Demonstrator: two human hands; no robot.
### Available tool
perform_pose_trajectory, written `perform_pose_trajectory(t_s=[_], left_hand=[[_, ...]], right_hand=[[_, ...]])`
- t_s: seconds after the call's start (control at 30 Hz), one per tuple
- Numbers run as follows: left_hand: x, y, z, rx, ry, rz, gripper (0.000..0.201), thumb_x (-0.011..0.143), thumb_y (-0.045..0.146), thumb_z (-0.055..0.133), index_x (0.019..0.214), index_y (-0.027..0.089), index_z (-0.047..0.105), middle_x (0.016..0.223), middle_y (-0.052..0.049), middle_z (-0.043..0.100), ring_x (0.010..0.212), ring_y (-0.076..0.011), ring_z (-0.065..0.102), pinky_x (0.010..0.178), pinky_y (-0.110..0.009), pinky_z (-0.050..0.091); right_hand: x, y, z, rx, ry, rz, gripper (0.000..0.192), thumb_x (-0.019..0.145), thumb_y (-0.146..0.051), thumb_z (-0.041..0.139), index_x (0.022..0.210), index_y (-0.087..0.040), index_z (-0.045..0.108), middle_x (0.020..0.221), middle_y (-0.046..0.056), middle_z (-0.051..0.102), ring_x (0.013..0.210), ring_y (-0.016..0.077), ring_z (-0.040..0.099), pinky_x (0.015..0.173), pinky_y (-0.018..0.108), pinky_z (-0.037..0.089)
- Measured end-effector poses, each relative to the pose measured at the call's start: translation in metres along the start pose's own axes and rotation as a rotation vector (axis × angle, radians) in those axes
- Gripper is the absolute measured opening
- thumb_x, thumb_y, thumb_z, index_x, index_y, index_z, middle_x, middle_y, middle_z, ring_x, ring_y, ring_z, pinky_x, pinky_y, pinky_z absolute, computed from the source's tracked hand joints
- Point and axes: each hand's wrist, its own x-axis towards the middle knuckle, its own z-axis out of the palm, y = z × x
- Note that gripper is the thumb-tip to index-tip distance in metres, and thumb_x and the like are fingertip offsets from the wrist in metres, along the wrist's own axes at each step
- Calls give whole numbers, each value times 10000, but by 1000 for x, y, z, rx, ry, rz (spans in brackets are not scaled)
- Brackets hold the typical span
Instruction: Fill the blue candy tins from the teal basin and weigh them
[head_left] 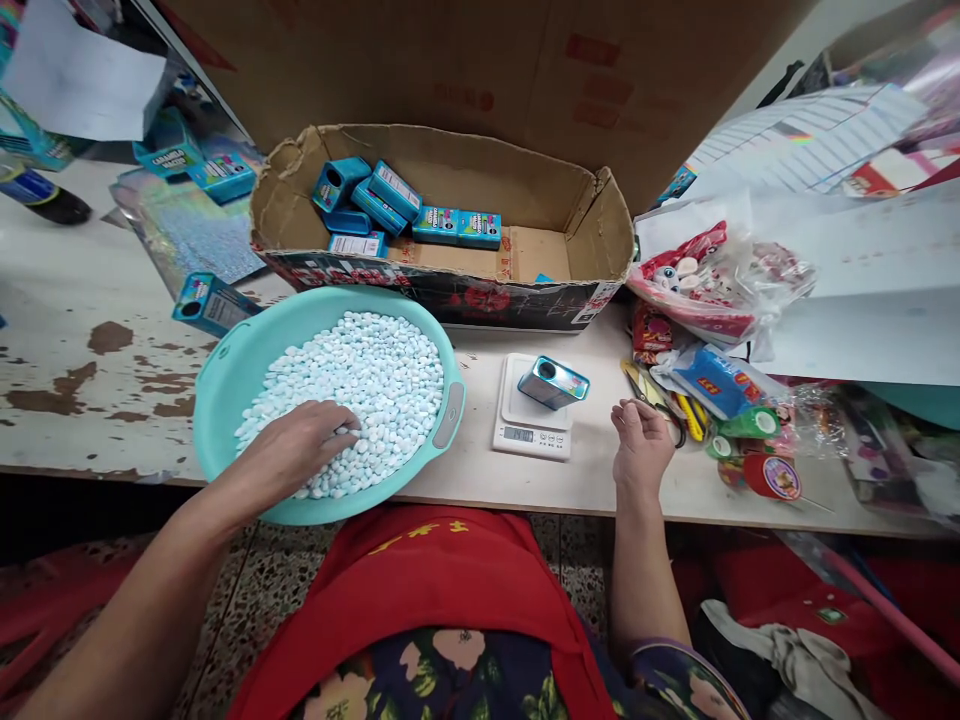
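Observation:
My left hand reaches into a turquoise basin of small white and pale blue candies. Its fingers are bent together, with a few candies at the tips. To the right, on the table, lies a white kitchen scale with a lit display. A blue tin with a round dark opening rests on its plate. Past the scale, my right hand is raised over the table edge, thumb and fingers curled together. Whether anything small is between those fingers is hidden. Scissors lie just beyond it.
Behind the basin stands a low cardboard box with several blue tins in it. Another tin touches the basin's left side. Yellow-handled cutter, tape rolls and plastic-wrapped packets crowd the right; a dark bottle lies far left.

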Motion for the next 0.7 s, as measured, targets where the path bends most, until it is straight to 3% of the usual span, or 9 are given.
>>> perform_pose_trajectory(t_s=[0.27,0.4,0.53,0.6,0.7], left_hand=[[1,1,-1,-80,69,-39,305,814,487,508,872,256,698,991,-83,723,919,-307,633,778,-360,449],[1,0,0,49,9,61,364,855,425,430,1010,247,707,1073,-93,706,1034,-319,592,890,-395,436],[4,4,-7,107,-46,23,326,829,318,414,928,213,706,986,-115,708,932,-307,621,799,-379,446],[5,3,-14,16,-20,-51,270,805,337,476,883,218,705,946,-106,715,869,-288,630,738,-350,445],[2,-3,-25,-319,49,-176,230,733,419,639,829,222,712,868,-82,709,746,-227,616,630,-291,440]], right_hand=[[-7,1,16,-36,-86,-18,394,681,-436,784,941,-164,665,902,41,705,773,131,670,835,360,546],[-10,-1,26,-44,-131,-37,386,680,-429,789,933,-162,669,900,47,710,790,144,671,846,374,543],[-11,-4,29,-52,-149,-58,378,690,-425,785,936,-160,674,896,47,708,785,146,669,852,386,547],[-10,-4,27,-55,-141,-60,377,686,-424,790,934,-163,677,893,44,707,777,147,672,856,397,550],[-10,-3,19,-50,-118,-54,368,675,-418,804,920,-171,685,879,33,708,762,142,675,862,399,553]])
